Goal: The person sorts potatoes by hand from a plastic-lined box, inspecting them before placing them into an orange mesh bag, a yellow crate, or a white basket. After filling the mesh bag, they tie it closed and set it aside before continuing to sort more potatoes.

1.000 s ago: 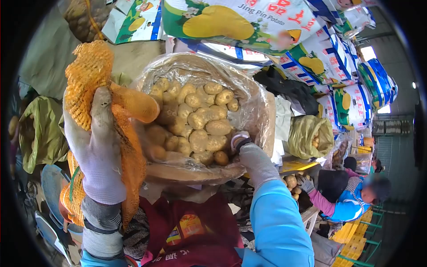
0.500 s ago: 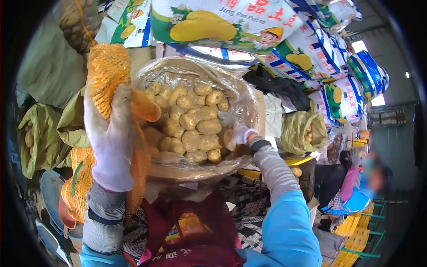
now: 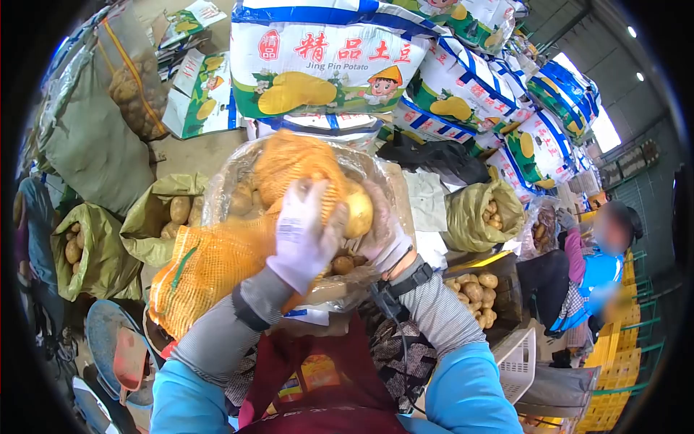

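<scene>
Over the plastic-lined container [image 3: 219, 189], my left hand [image 3: 305, 233] in a white glove is closed on an orange mesh bag [image 3: 296, 165]. The bag's lower part hangs to the left, with a green strip on it. A large yellow potato [image 3: 358, 211] sits at the bag's edge between my two hands. My right hand [image 3: 383, 235], gloved too, is at the right side of this potato, its fingers blurred and partly hidden. Potatoes [image 3: 244, 198] show inside the container beneath the bag.
Printed potato sacks [image 3: 325, 65] are stacked behind. Green sacks of potatoes [image 3: 87, 249] stand left, another [image 3: 484, 217] right. A blue basin with a red scoop [image 3: 129, 362] lies lower left. A crate of potatoes [image 3: 473, 293] is near my right arm. A person [image 3: 593, 275] sits at the right.
My left hand has brought the mesh bag rightward over the container. My right hand has risen from among the potatoes to the bag's edge. The view has shifted, showing more on the left.
</scene>
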Available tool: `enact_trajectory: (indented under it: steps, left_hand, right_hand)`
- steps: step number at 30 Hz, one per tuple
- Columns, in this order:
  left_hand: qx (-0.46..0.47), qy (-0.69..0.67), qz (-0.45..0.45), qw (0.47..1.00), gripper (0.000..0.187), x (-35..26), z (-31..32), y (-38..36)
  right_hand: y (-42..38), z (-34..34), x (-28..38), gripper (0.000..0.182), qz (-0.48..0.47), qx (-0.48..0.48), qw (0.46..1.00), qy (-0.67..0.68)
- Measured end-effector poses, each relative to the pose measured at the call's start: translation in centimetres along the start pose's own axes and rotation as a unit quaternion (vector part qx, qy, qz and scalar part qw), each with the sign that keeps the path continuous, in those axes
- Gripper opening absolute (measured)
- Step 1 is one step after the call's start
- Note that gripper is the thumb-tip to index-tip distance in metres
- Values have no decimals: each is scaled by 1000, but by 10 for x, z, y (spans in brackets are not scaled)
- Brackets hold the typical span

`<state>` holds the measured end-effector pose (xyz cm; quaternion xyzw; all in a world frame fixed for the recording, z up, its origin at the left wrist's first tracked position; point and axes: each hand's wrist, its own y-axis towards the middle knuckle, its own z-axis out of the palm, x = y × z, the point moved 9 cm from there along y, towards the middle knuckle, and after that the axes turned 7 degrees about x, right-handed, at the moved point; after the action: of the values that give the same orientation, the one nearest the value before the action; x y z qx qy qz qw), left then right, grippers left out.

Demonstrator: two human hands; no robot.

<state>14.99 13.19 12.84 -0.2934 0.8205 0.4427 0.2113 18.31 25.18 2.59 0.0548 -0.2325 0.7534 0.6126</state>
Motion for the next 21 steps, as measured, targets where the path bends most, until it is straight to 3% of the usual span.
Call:
enact_trajectory:
  steps: [1,2,3,4,7,8,10,11,12,15,17,19,21]
  left_hand:
    - [37,38,13,999,43,-6,6,0]
    - [34,24,-33,999,44,9,8,0]
    - [32,10,-80,996,45,30,15,0]
    - [31,-5,-126,992,46,50,17,2]
    - [60,-63,-257,962,46,115,23,12]
    - [-13,-196,-250,948,44,134,33,2]
    - [-32,-102,-191,976,42,92,13,7]
    - [-38,-53,-160,985,42,66,2,6]
    - [-53,5,-48,997,38,33,-4,7]
    - [168,19,109,980,35,-25,19,1]
    - [201,15,83,976,34,-16,27,1]
    - [266,70,56,960,30,4,35,-2]
    - [210,142,100,962,24,4,30,-2]
  right_hand:
    - [6,1,-8,48,-3,-8,1000,-29]
    - [4,2,-16,43,-20,-32,997,-73]
    - [-1,17,-4,43,-105,26,967,-232]
    - [-9,36,1,42,-189,84,902,-380]
    - [-3,29,-17,49,-13,60,982,-181]
    - [-1,32,-16,51,4,84,993,-84]
    - [4,35,-14,56,29,132,984,118]
    - [10,13,8,54,-98,79,980,-154]
    - [12,-3,28,53,-215,15,885,-413]
    - [12,16,30,48,-204,92,956,-188]
    - [25,-6,15,46,-107,74,985,109]
    - [9,-4,28,45,-197,25,980,-9]
    - [-4,10,43,45,-274,-14,944,-182]
